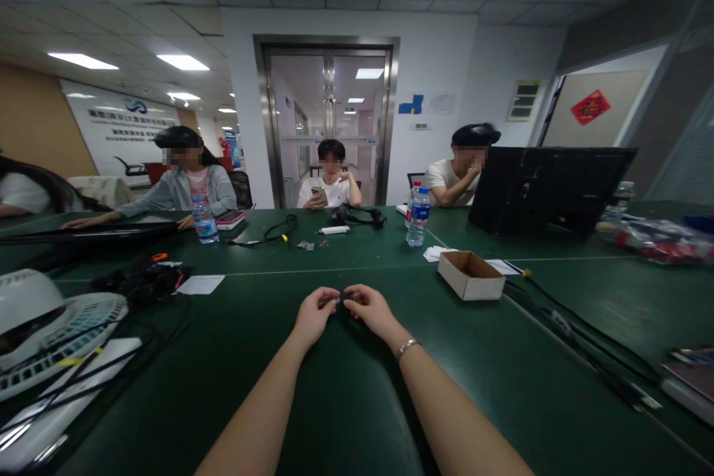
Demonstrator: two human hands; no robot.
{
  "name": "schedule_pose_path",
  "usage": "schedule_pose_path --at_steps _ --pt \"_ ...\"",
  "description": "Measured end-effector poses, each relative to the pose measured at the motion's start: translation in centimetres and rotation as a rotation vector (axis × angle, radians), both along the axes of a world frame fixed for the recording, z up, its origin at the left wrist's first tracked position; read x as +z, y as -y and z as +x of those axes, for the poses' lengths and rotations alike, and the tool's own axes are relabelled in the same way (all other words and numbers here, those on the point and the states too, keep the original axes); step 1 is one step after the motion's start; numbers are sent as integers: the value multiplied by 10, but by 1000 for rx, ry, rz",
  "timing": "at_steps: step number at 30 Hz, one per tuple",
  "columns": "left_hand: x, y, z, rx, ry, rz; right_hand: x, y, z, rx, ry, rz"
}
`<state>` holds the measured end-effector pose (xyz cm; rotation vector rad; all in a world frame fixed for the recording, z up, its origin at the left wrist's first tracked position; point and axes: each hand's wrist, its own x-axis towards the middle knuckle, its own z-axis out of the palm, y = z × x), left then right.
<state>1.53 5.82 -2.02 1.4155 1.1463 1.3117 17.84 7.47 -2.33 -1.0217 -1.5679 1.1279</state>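
Both of my hands meet over the dark green table (357, 379), near the middle of the head view. My left hand (317, 314) is closed, thumb and fingertips pinched at a small greyish piece whose shape is unclear. Beside it, my right hand (372, 310) pinches a small dark object (346, 297), partly hidden by the fingers. The fingertips of the two hands nearly touch. A bracelet circles the right wrist. To the right of my hands sits an open cardboard box (473, 287).
Cables (580, 342) and a black monitor (550, 190) are on the right. Bottles (417, 219) stand farther back. A white helmet (27, 301), a fan-like grille, black cables and paper (201, 284) lie left. Several people sit across the table.
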Motion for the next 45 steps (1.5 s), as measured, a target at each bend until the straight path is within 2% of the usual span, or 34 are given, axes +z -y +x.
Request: schedule_pose_path --at_steps 17,33,45 --pt "-1 1 -2 26 62 -6 7 5 2 25 29 -1" --pt "0 1 -5 10 140 -59 8 5 1 56 32 -19" --pt "1 2 -5 27 117 -50 7 2 0 59 16 -28"
